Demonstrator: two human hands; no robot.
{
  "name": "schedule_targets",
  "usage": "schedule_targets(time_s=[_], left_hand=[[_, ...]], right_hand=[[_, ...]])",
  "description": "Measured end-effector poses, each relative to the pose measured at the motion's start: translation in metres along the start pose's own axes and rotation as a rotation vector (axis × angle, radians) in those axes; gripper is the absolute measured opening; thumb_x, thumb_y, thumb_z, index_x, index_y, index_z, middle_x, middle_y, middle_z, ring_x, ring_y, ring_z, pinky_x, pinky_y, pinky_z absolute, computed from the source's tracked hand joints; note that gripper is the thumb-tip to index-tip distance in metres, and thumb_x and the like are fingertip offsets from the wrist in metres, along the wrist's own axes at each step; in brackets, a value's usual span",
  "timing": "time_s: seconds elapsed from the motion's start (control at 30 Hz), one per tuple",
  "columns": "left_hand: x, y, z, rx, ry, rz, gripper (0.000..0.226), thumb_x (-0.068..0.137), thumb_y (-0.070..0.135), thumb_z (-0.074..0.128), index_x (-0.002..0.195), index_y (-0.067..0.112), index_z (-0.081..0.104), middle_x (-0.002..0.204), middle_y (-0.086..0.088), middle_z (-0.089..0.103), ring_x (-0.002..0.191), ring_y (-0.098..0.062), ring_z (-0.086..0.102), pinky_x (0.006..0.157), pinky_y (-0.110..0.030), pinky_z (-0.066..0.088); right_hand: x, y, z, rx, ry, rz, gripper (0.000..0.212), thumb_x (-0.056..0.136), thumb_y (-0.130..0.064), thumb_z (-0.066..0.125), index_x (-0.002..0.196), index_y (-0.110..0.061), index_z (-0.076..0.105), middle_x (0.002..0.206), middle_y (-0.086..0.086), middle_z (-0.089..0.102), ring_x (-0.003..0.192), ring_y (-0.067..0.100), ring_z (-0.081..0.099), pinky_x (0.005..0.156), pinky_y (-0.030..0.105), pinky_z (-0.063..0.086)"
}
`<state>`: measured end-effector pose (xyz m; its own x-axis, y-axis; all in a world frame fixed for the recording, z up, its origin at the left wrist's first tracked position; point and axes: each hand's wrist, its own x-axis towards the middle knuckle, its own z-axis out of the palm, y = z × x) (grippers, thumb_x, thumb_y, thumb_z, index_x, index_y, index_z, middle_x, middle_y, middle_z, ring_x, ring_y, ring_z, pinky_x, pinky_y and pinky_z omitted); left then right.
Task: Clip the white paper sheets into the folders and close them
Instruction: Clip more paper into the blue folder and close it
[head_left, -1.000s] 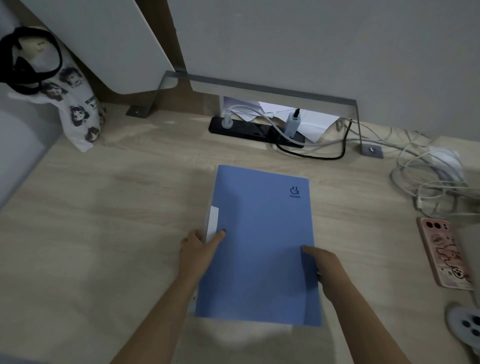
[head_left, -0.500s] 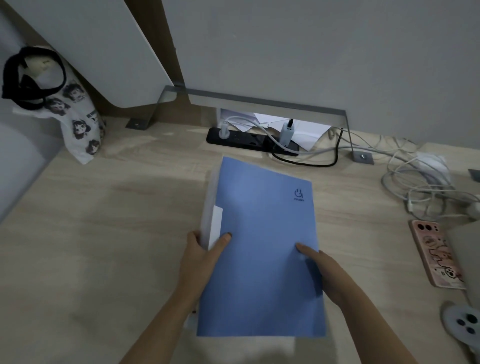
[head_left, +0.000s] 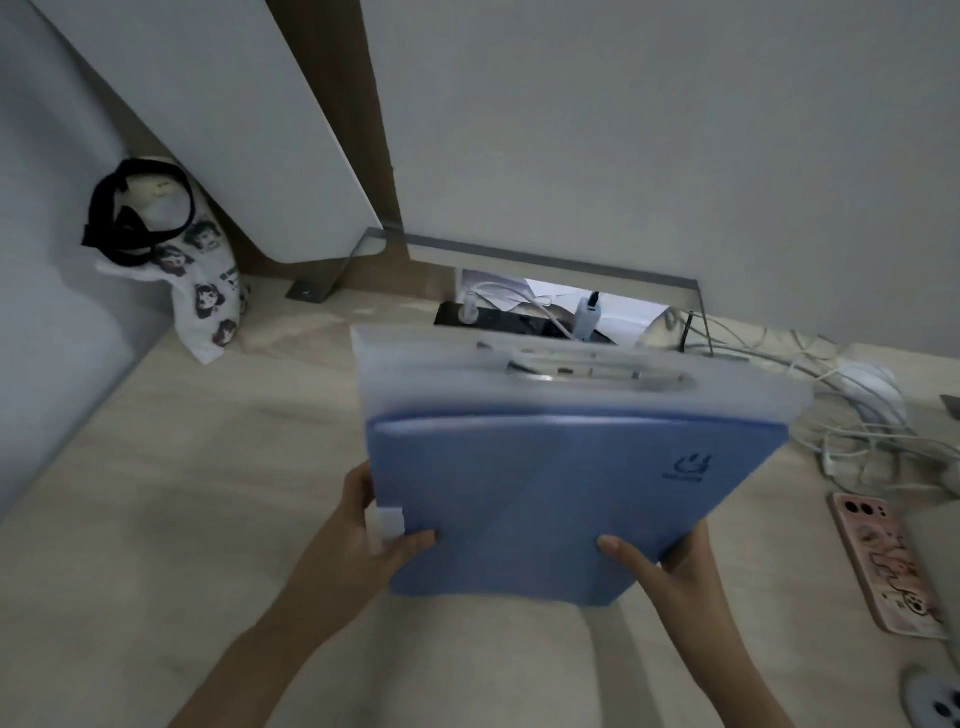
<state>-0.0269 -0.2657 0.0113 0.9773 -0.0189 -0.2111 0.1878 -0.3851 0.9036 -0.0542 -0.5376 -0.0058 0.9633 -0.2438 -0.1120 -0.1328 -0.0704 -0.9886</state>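
A blue folder (head_left: 545, 499) with a dark logo near its right edge is raised off the desk, tilted toward me and blurred. Behind it sticks up a translucent whitish folder (head_left: 571, 379) with a clip mechanism showing through. My left hand (head_left: 363, 545) grips the stack at its lower left edge, thumb on the blue cover beside a small white tab (head_left: 389, 522). My right hand (head_left: 670, 571) grips the lower right corner, thumb on top and fingers underneath. No loose white sheets can be made out.
A black power strip (head_left: 519, 322) with plugs and white cables (head_left: 857, 415) lies behind the folders. A pink phone (head_left: 883, 566) lies at the right. A printed cloth bag (head_left: 202, 291) leans at the back left on the light wooden desk (head_left: 182, 493).
The folders lay flat on the desk; now both hands have lifted them, tilted the top edge up and turned them. The camera has tipped upward.
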Motion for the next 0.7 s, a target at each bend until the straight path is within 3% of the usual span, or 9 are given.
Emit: schedule_targets(time_s=[0.07,0.1,0.17,0.2,0.27,0.37,0.43,0.57,0.7], left_hand=[[-0.006,-0.007,0.003,0.006,-0.039,-0.075,0.054,0.067,0.04,0.073,0.099,0.051,0.031,0.083,0.03,0.058,0.079,0.003,0.051,0.067,-0.016,0.048],[-0.009,-0.009,0.005,-0.01,-0.059,-0.106,0.052,0.061,0.048,0.073,0.099,0.047,0.037,0.075,0.024,0.063,0.074,0.003,0.053,0.078,-0.023,0.05],[-0.012,-0.017,0.008,-0.02,-0.072,-0.105,0.053,0.057,0.046,0.077,0.096,0.047,0.041,0.08,0.044,0.061,0.077,0.022,0.055,0.072,-0.002,0.037],[-0.011,-0.02,0.009,-0.028,-0.071,-0.116,0.05,0.062,0.035,0.078,0.096,0.046,0.043,0.081,0.045,0.061,0.077,0.029,0.051,0.068,-0.004,0.04],[-0.008,-0.019,0.007,-0.024,-0.069,-0.133,0.044,0.061,0.037,0.075,0.098,0.031,0.052,0.071,0.014,0.064,0.069,0.02,0.056,0.058,-0.001,0.041],[0.0,-0.027,0.005,0.091,-0.064,-0.071,0.115,0.036,0.085,0.054,0.114,0.0,0.053,0.058,0.008,0.048,0.054,-0.002,0.052,0.053,-0.004,0.04],[0.002,-0.04,0.005,0.146,-0.06,-0.054,0.13,0.032,0.096,0.042,0.123,0.003,0.049,0.076,0.008,0.057,0.067,-0.001,0.054,0.059,0.0,0.039],[0.004,-0.043,0.005,0.148,-0.065,-0.056,0.115,0.036,0.094,0.046,0.112,0.008,0.056,0.065,0.01,0.053,0.062,-0.002,0.053,0.055,-0.002,0.039],[0.01,-0.041,-0.005,0.106,-0.091,0.001,0.072,0.055,0.073,0.06,0.118,0.046,0.038,0.106,0.031,0.053,0.087,0.011,0.053,0.066,0.002,0.04]], right_hand=[[-0.003,0.004,0.001,-0.04,-0.04,0.019,0.086,0.047,-0.05,0.084,0.119,-0.031,0.042,0.118,-0.017,0.054,0.098,-0.015,0.056,0.075,0.006,0.048],[-0.004,0.007,0.001,-0.066,-0.06,0.051,0.101,0.035,-0.065,0.08,0.121,-0.03,0.041,0.118,-0.018,0.053,0.099,-0.015,0.055,0.075,0.004,0.047],[-0.004,0.015,-0.001,-0.099,-0.084,0.11,0.106,0.026,-0.076,0.075,0.117,-0.034,0.042,0.117,-0.019,0.053,0.101,-0.013,0.054,0.074,0.003,0.046],[-0.002,0.019,-0.003,-0.113,-0.098,0.125,0.103,0.026,-0.077,0.074,0.115,-0.036,0.042,0.117,-0.019,0.054,0.101,-0.012,0.053,0.074,0.003,0.046],[-0.001,0.022,-0.004,-0.136,-0.122,0.141,0.098,0.035,-0.071,0.077,0.118,-0.035,0.04,0.12,-0.016,0.053,0.103,-0.013,0.053,0.076,0.003,0.045],[0.001,0.029,-0.004,-0.203,-0.161,0.155,0.073,0.069,-0.027,0.077,0.126,-0.029,0.033,0.123,-0.01,0.051,0.106,-0.006,0.051,0.075,0.0,0.044],[0.001,0.038,-0.003,-0.254,-0.136,0.134,0.064,0.075,-0.01,0.073,0.125,-0.026,0.036,0.121,-0.004,0.054,0.105,0.004,0.054,0.073,0.001,0.044],[-0.001,0.046,-0.002,-0.311,-0.047,0.127,0.052,0.073,-0.007,0.074,0.117,-0.016,0.047,0.11,0.004,0.062,0.098,0.011,0.059,0.066,0.005,0.047],[-0.001,0.048,0.008,-0.306,-0.022,0.159,0.058,0.071,-0.008,0.076,0.123,-0.005,0.049,0.116,0.01,0.063,0.105,0.026,0.06,0.066,0.008,0.05]])
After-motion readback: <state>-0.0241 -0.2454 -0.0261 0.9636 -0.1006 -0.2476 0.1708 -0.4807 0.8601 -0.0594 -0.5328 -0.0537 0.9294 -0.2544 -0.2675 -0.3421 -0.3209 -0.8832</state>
